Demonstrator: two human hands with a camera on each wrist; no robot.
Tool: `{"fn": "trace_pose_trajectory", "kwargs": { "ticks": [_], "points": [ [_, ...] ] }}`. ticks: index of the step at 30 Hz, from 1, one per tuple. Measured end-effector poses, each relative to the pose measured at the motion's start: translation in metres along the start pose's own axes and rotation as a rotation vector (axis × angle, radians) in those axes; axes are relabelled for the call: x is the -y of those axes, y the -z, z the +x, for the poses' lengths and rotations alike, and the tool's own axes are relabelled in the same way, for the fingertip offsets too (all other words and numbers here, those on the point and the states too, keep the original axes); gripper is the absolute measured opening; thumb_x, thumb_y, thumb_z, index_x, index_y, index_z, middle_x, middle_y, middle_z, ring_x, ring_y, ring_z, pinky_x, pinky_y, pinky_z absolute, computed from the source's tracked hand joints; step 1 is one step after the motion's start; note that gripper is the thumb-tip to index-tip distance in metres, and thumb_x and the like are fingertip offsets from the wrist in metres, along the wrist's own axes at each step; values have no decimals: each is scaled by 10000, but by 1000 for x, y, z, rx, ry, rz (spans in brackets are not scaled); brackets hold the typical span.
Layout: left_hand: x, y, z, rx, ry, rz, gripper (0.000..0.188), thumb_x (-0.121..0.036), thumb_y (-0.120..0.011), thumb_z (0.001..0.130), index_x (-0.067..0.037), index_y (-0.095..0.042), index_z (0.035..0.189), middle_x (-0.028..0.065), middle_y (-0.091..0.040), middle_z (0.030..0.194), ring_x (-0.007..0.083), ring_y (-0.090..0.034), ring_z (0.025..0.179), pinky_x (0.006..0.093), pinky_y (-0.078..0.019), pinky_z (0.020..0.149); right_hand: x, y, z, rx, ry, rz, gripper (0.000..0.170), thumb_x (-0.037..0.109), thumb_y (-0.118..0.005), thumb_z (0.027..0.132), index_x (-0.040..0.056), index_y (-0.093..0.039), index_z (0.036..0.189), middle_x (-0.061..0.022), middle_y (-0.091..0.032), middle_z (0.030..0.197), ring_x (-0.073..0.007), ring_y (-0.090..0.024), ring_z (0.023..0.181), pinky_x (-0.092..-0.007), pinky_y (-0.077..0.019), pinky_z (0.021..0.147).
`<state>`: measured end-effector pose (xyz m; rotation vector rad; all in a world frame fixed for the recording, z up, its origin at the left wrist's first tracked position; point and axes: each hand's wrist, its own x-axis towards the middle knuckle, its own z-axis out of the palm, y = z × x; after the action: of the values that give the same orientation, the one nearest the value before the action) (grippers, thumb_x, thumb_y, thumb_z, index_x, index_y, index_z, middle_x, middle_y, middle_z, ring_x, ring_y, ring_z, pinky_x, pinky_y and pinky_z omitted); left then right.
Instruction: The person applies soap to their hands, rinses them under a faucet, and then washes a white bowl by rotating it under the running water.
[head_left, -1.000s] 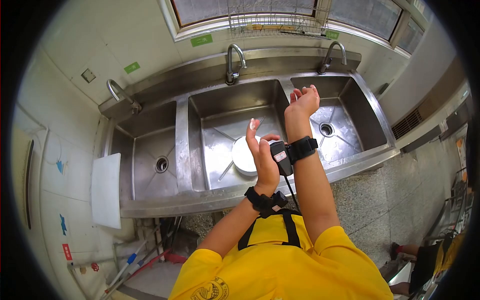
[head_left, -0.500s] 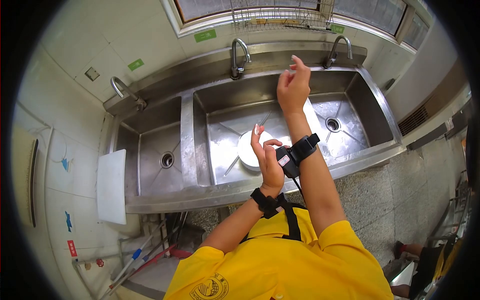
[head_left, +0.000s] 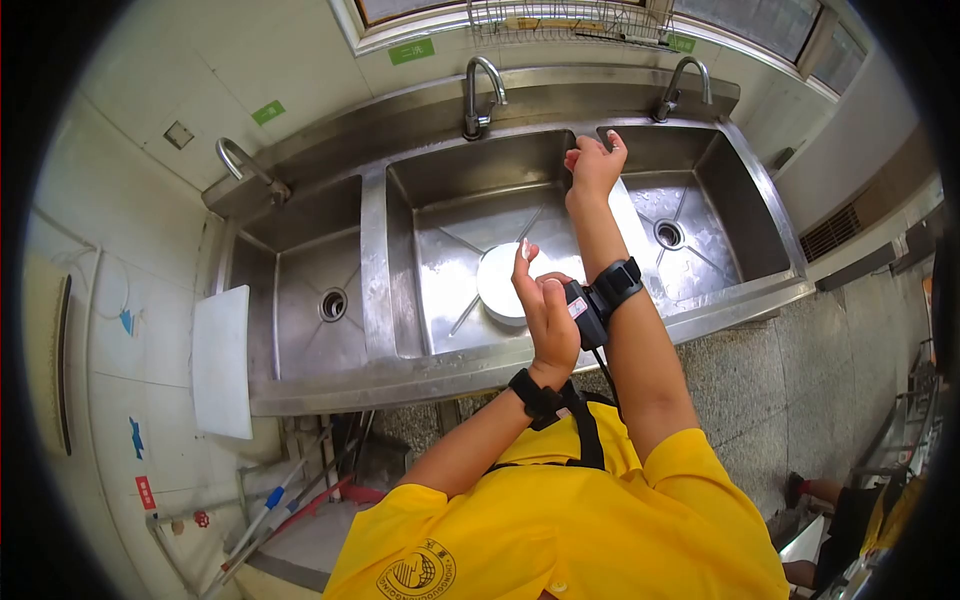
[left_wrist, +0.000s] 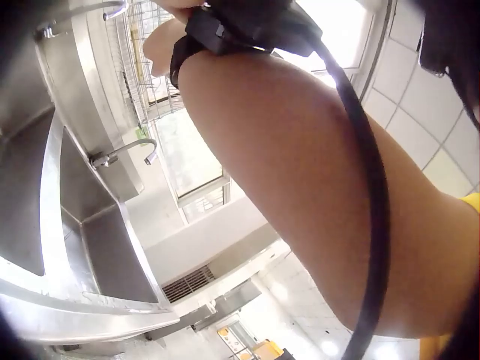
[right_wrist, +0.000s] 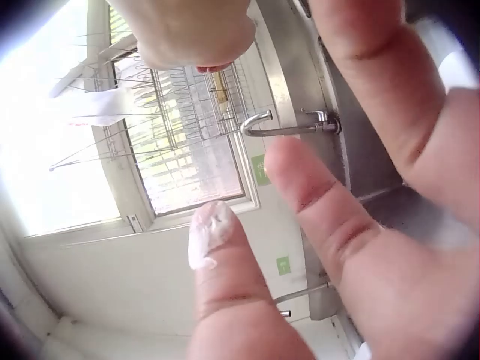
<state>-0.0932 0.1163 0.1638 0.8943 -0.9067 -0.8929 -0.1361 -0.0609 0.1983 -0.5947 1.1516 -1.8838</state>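
Right, my left hand (head_left: 550, 320) has its grip released beside the black wrist device (head_left: 586, 314); my right hand (head_left: 596, 172), also released, hovers above the steel sink (head_left: 377, 270).

Place: kitchen wash-up area, looks institutional rather than home.
Sink: long stainless steel sink unit (head_left: 450, 372), three deep basins side by side, drain (head_left: 333, 304) visible in left one.
Taps: three gooseneck faucets (head_left: 472, 100), one behind each basin.
Signage: small green labels (head_left: 411, 51) on the wall above; middle one reads 二洗 (second wash).
Rack: wire rack (head_left: 640, 22) in front of the window (right_wrist: 184, 161).
Walls: pale wall (head_left: 140, 240) with tile joints.
Floor: speckled grey floor (head_left: 740, 390).
Below left front corner of sink unit: long poles (head_left: 262, 515), one with blue part.
Right of sink unit: slatted vent (head_left: 830, 230).
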Motion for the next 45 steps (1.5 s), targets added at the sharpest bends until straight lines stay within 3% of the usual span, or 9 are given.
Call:
{"fn": "trace_pose_trajectory", "kwargs": {
  "ticks": [5, 17, 21, 23, 27, 38, 41, 43, 45],
  "points": [
    [-1, 1, 5, 11, -80, 69, 483, -234, -283, 886, -34, -209, 1319, 120, -325, 1233, 138, -444, 819, 265, -392, 767, -10, 9, 16, -34, -579, 768, 262, -2, -489, 725, 26, -379, 961, -38, -429, 615, -121, -459, 502, -232, -434, 439],
    [-1, 8, 2, 44, 41, 5, 564, -348, -340, 896, -79, -144, 1352, 116, -331, 1206, 143, -443, 832, 264, -392, 763, 1, 30, 30, -439, -665, 1475, 285, -62, -501, 672, -43, -351, 913, -85, -439, 799, -130, -472, 489, -219, -520, 477],
    [-12, 6, -5, 56, 30, 67, 559, -272, -386, 882, -74, -147, 1347, 118, -335, 1196, 137, -451, 824, 264, -394, 758, -25, 32, 31, -110, -470, 854, 398, -34, -522, 699, -19, -336, 1051, -62, -457, 692, -125, -467, 475, -230, -493, 437],
    [-7, 5, -2, 25, 7, 33, 548, -242, -392, 878, -71, -155, 1341, 117, -338, 1190, 129, -455, 806, 257, -404, 742, -12, 16, -7, -7, 18, 112, 413, -10, -527, 719, -18, -362, 1098, -68, -461, 690, -135, -462, 464, -254, -482, 426],
    [-3, 2, 3, -51, 55, -165, 581, -127, -448, 870, -36, -115, 1337, 93, -304, 1168, 85, -400, 725, 230, -384, 694, -11, 9, -3, 180, 652, -479, 516, 18, -539, 732, 14, -314, 1197, -108, -485, 888, -122, -516, 540, -293, -484, 461],
    [1, 2, 3, -40, -6, -46, 499, -158, -398, 878, -74, -177, 1318, 104, -344, 1151, 95, -459, 738, 241, -474, 650, -9, -2, -33, 479, 1313, -1067, 508, 101, -551, 728, 137, -360, 1197, -123, -477, 982, -266, -563, 575, -358, -474, 481],
    [6, 7, 2, -90, 60, -136, 533, -160, -428, 865, -80, -167, 1322, 103, -335, 1160, 93, -460, 718, 239, -472, 642, -7, -16, -25, 133, 952, -608, 506, 50, -542, 711, 80, -357, 1181, -112, -469, 935, -226, -549, 559, -325, -473, 464],
    [0, 7, 2, -74, 34, -125, 579, -184, -473, 847, -81, -160, 1323, 102, -324, 1170, 96, -459, 722, 237, -467, 638, -8, -20, -23, 78, 131, -18, 519, -6, -516, 699, 48, -340, 1184, -82, -445, 897, -184, -522, 557, -301, -466, 449],
    [-1, 8, 2, -73, 46, -142, 609, -207, -497, 840, -82, -153, 1326, 103, -318, 1175, 99, -458, 730, 238, -466, 634, -11, -13, -13, 40, -49, 155, 385, -40, -493, 698, 14, -386, 1063, -68, -430, 866, -159, -496, 527, -269, -454, 418]
  ]
}}
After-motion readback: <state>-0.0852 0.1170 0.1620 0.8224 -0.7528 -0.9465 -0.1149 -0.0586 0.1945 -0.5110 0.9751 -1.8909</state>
